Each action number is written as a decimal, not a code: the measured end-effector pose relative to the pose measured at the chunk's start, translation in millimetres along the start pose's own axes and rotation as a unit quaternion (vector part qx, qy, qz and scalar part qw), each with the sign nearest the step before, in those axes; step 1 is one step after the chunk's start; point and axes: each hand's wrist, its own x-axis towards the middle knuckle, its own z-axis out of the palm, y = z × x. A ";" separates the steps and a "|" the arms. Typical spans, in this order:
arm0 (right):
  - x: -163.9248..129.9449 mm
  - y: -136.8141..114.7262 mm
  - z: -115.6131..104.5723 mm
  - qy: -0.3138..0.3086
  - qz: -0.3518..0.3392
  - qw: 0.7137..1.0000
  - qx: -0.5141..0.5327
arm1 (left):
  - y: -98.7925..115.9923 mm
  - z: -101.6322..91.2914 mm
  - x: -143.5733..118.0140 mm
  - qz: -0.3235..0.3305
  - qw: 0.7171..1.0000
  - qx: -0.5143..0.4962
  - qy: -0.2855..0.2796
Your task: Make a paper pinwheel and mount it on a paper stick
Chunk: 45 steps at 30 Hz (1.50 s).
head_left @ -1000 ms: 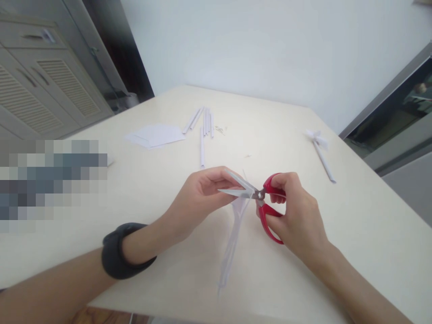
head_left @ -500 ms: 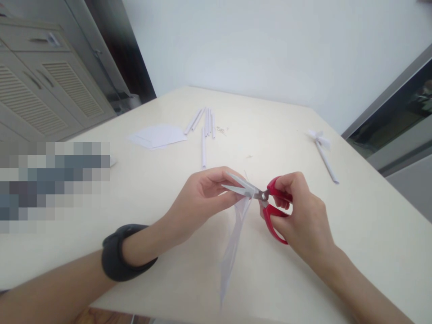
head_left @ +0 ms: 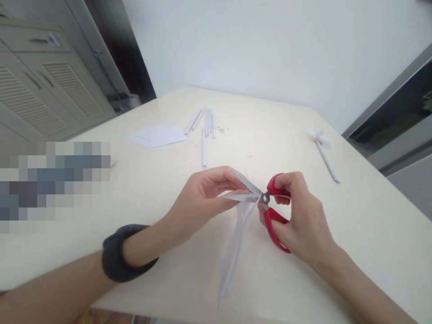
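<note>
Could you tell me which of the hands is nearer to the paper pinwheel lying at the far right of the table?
The right. The right hand, holding the red scissors, sits nearer the pinwheel, which lies beyond it to the right. The left hand, pinching the paper strip, is farther left.

Red-handled scissors [head_left: 266,202], blades parted in a narrow V, sit gripped in the right hand [head_left: 300,216]. A folded white paper [head_left: 236,243], pinched by the left hand [head_left: 202,198] beside the blades, hangs in a long taper below the grip.
</note>
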 end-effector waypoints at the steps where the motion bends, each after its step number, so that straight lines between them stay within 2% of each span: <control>1: -0.1 -0.2 -0.1 0.001 0.002 1.000 -0.002 | 0.0 -0.3 -0.1 0.001 1.000 -0.002 -0.002; 15: 0.0 0.5 0.2 0.025 -0.010 0.996 -0.081 | -5.5 -0.7 1.2 -0.037 0.998 -0.042 0.005; 21: 1.5 -3.3 -0.5 0.011 0.008 0.997 -0.079 | -4.9 -1.2 0.3 -0.043 0.998 -0.040 -0.003; 24: 1.2 -4.3 -0.5 0.010 0.011 0.998 -0.068 | -4.0 -0.6 0.2 -0.026 0.999 -0.033 0.001; 34: 0.5 -0.1 0.8 -0.005 -0.010 1.000 0.000 | -0.3 0.7 -0.5 -0.032 0.999 -0.026 0.005; 41: -2.2 1.0 1.0 0.007 -0.011 0.999 -0.032 | -1.4 0.9 0.0 -0.014 1.000 -0.009 0.005; 45: -1.7 0.8 1.5 0.011 -0.019 0.999 -0.039 | -1.5 1.4 -0.3 -0.029 0.999 -0.013 0.003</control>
